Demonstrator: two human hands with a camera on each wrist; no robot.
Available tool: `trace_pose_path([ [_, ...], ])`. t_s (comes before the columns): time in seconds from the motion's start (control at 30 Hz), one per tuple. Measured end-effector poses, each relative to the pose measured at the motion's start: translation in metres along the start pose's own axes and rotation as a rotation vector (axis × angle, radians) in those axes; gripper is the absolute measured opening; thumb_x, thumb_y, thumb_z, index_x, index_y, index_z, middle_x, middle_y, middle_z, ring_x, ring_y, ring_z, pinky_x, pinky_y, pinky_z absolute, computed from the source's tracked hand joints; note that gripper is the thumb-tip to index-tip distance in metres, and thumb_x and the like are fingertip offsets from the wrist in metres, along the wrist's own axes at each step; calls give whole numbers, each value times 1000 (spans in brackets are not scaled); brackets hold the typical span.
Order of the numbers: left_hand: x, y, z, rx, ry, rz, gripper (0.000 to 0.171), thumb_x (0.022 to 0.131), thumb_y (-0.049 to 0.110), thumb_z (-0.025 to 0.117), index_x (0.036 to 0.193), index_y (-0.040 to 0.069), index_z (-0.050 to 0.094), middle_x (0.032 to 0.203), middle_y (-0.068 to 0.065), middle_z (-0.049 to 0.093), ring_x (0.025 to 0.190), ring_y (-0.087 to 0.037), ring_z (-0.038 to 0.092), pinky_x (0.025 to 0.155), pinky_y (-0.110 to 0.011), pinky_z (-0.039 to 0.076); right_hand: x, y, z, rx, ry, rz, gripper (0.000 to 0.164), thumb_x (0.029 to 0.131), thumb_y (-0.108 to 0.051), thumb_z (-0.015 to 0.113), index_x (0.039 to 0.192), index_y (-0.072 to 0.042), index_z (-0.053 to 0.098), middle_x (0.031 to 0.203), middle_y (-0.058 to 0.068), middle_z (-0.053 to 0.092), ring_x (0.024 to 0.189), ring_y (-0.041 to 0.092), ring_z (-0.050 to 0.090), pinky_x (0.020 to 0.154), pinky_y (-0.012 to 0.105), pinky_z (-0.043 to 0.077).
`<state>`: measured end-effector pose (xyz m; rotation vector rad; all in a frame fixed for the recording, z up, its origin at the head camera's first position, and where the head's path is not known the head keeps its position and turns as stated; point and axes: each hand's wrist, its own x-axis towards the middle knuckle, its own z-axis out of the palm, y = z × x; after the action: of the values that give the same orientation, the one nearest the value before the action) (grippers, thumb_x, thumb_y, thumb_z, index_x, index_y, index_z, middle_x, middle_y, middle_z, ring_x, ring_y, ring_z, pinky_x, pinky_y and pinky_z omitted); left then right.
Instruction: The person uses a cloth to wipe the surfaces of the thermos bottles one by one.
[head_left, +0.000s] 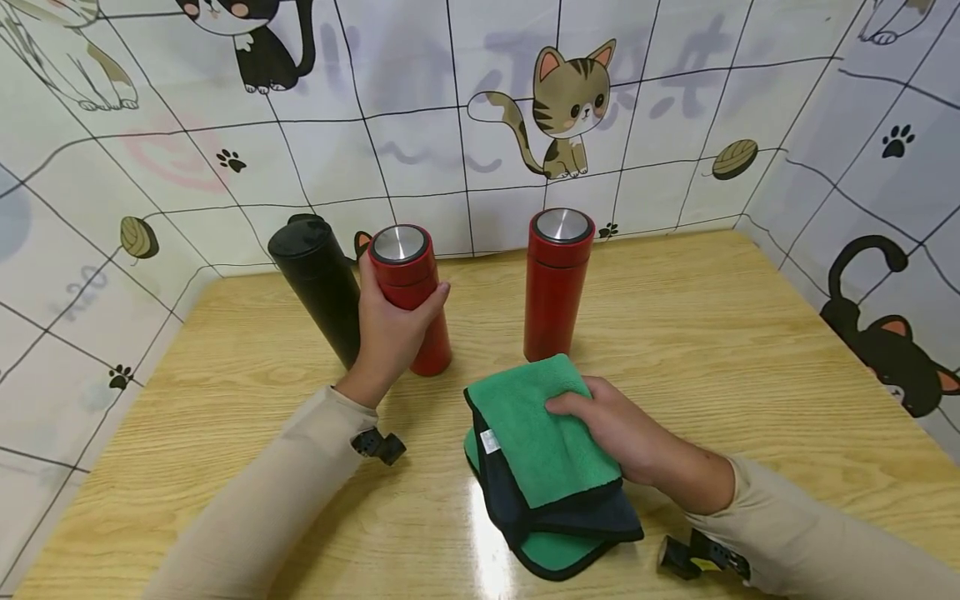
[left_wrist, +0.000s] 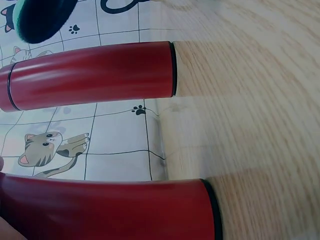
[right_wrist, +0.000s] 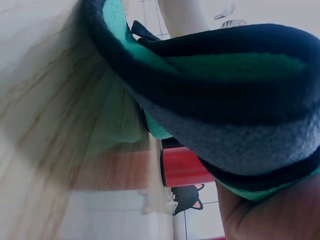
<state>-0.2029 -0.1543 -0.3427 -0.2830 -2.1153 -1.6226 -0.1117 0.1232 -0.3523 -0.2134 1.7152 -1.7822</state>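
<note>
With its thumb and fingers around the upper body, my left hand (head_left: 393, 325) grips a red thermos (head_left: 431, 342) with a silver-topped lid, in the head view. My right hand (head_left: 618, 425) pinches a folded green cloth (head_left: 525, 417) with a dark underside and black edging, thumb on top. The cloth is held just in front of a second red thermos (head_left: 555, 292), which stands upright. In the left wrist view the gripped thermos (left_wrist: 110, 210) lies along the bottom and the other thermos (left_wrist: 95, 75) above it. The right wrist view shows the cloth's folded layers (right_wrist: 240, 135) close up.
A black thermos (head_left: 318, 283) stands at the back left, beside the gripped red one and partly hidden by my left hand. The wooden table (head_left: 750, 350) ends at a wall covering (head_left: 420, 158) with cartoon cats, at the back and both sides.
</note>
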Motion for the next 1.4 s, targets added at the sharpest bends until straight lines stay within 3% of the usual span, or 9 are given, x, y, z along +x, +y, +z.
trace_pose_path([
  [0.27, 1, 4, -2, 14, 2, -21, 96, 82, 24, 82, 155, 32, 19, 144, 2, 45, 129, -13, 47, 100, -44, 54, -1, 0, 1, -17, -1, -13, 44, 99, -20, 51, 137, 2, 48, 106, 2, 70, 92, 16, 71, 83, 35, 59],
  [0.47, 0, 12, -3, 26, 41, 72, 116, 80, 17, 84, 161, 29, 1, 156, 2, 33, 138, -11, 39, 107, -42, 49, -1, 0, 0, -8, -17, -29, 46, 100, -20, 50, 140, 3, 46, 108, 2, 70, 94, 16, 71, 84, 35, 59],
  [0.57, -5, 21, -1, 111, 82, 195, 112, 80, 15, 83, 161, 21, 5, 161, -1, 25, 146, -11, 29, 112, -39, 44, -2, -1, -1, -7, -25, -33, 46, 100, -20, 50, 139, 3, 46, 108, 2, 71, 94, 16, 72, 84, 35, 60],
  [0.7, -17, 36, 6, 221, 153, 496, 84, 81, 10, 79, 151, 4, 33, 158, -14, 31, 152, -25, 22, 115, -43, 41, -2, -2, -3, -17, -34, -41, 46, 101, -20, 49, 139, 5, 45, 109, 1, 70, 95, 16, 72, 85, 36, 60],
  [0.77, -24, 43, 12, 210, 110, 639, 70, 81, 6, 77, 141, -3, 43, 150, -21, 40, 149, -35, 29, 116, -48, 40, -2, -4, -5, -27, -30, -44, 46, 101, -20, 49, 139, 5, 45, 109, 1, 70, 95, 16, 72, 85, 36, 60],
  [0.83, -29, 48, 19, 160, 2, 693, 60, 82, 4, 75, 134, -4, 48, 143, -22, 48, 144, -35, 38, 115, -48, 41, -2, -5, -6, -40, -20, -42, 45, 101, -20, 49, 138, 5, 47, 107, 1, 71, 93, 16, 72, 84, 36, 60],
  [0.93, -30, 52, 29, 110, -174, 593, 56, 88, 4, 71, 138, -2, 48, 141, -19, 52, 138, -29, 46, 118, -42, 39, -1, -7, -10, -65, -11, -38, 44, 100, -20, 50, 136, 5, 48, 104, 1, 70, 90, 16, 72, 82, 35, 60],
  [1.17, -13, 44, 55, -58, -439, 85, 64, 97, 19, 64, 153, 16, 34, 152, -4, 46, 142, -19, 44, 118, -40, 37, 0, -8, -14, -91, -33, -21, 45, 99, -20, 49, 136, 6, 45, 105, 2, 69, 91, 18, 70, 83, 36, 60],
  [1.4, 6, 41, 85, -268, -542, -254, 75, 94, 30, 68, 155, 35, 25, 151, 2, 44, 143, -23, 42, 115, -49, 40, 0, -7, -16, -104, -40, -15, 44, 100, -20, 49, 136, 5, 46, 106, 3, 69, 92, 19, 70, 83, 36, 59],
])
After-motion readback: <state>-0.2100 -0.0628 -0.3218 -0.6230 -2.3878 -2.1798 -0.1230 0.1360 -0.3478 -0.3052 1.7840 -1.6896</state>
